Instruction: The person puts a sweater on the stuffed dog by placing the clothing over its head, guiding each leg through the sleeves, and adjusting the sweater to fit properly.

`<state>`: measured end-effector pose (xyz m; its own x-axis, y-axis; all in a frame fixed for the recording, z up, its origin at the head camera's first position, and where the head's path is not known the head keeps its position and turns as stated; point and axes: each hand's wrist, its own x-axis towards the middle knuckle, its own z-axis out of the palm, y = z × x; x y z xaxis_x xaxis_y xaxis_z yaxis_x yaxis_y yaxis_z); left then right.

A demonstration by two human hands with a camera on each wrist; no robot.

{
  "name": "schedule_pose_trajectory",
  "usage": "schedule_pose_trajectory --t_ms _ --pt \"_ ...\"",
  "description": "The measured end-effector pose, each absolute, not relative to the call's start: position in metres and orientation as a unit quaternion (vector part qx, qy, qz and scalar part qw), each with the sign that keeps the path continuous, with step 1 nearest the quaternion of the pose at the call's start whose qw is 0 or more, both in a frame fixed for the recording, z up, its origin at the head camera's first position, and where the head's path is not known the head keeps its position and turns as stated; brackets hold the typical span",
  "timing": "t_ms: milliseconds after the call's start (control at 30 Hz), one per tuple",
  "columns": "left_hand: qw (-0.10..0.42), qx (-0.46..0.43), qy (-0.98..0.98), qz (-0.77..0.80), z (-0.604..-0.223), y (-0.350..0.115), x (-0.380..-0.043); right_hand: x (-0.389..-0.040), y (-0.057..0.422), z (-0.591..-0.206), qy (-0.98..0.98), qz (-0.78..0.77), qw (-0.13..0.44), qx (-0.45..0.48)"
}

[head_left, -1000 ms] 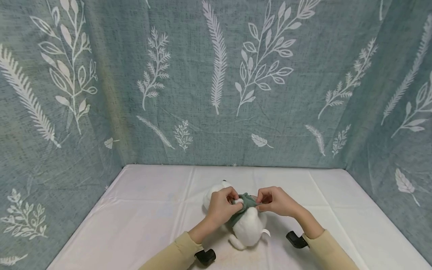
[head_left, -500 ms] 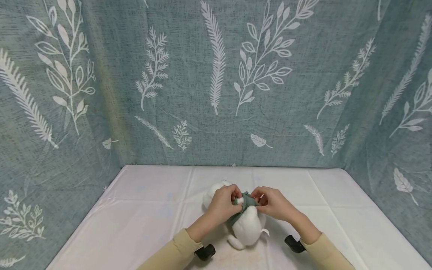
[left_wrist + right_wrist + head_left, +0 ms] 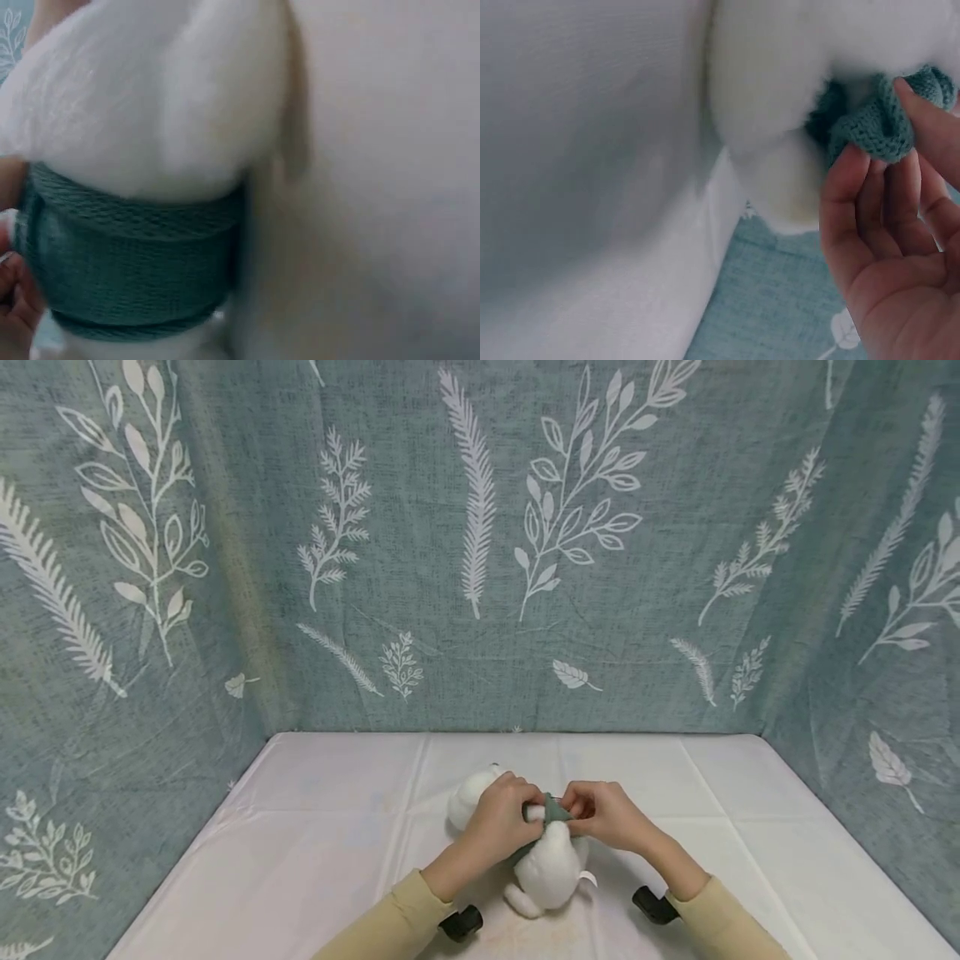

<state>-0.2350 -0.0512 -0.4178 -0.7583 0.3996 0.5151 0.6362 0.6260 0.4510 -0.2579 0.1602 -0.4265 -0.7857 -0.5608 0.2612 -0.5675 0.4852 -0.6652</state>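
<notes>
A white plush toy (image 3: 550,870) lies on the table, its head (image 3: 467,797) pointing to the far left and its rump toward me. Around its middle sits a green knitted sweater (image 3: 139,262), with rolled edges in the left wrist view. My left hand (image 3: 498,827) reaches over the toy and pinches the sweater, a white stub of the toy showing between thumb and forefinger. On the other side my right hand (image 3: 611,814) pinches a bunched fold of the knit (image 3: 874,135) between thumb and fingers. The toy's face is hidden from me.
White cloth covers the table (image 3: 330,810). Blue-green curtains (image 3: 420,543) with white leaf prints enclose the back and both sides. Black wrist mounts (image 3: 655,906) hang under both beige sleeves (image 3: 723,922), close to the tabletop.
My right hand has come a little left, closer to my left hand, and the green knit between them spans less. The toy stays in place. The head view has shifted slightly.
</notes>
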Motion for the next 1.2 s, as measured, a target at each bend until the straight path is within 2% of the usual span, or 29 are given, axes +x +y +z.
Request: schedule_pose_trajectory --t_ms 333,700,833,967,1100,1200 --pt "0.158 -0.24 -0.816 -0.501 -0.441 -0.055 -0.242 -0.259 0.168 -0.428 -0.85 0.418 -0.089 0.309" --pt "0.112 -0.136 -0.775 -0.607 -0.432 -0.057 -0.232 -0.26 0.172 -0.428 -0.848 0.416 -0.121 0.306" --pt "0.091 -0.184 -0.807 -0.554 -0.426 -0.062 -0.233 -0.257 0.169 -0.431 -0.854 0.398 -0.093 0.321" --pt "0.079 -0.244 -0.862 -0.437 -0.417 -0.065 -0.233 -0.255 0.165 -0.433 -0.859 0.386 -0.061 0.331" --pt "0.1 -0.281 -0.901 -0.315 -0.403 -0.059 -0.226 -0.255 0.163 -0.432 -0.855 0.398 -0.063 0.327" --pt "0.12 -0.289 -0.905 -0.286 -0.402 -0.055 -0.225 -0.256 0.162 -0.43 -0.854 0.401 -0.067 0.326"
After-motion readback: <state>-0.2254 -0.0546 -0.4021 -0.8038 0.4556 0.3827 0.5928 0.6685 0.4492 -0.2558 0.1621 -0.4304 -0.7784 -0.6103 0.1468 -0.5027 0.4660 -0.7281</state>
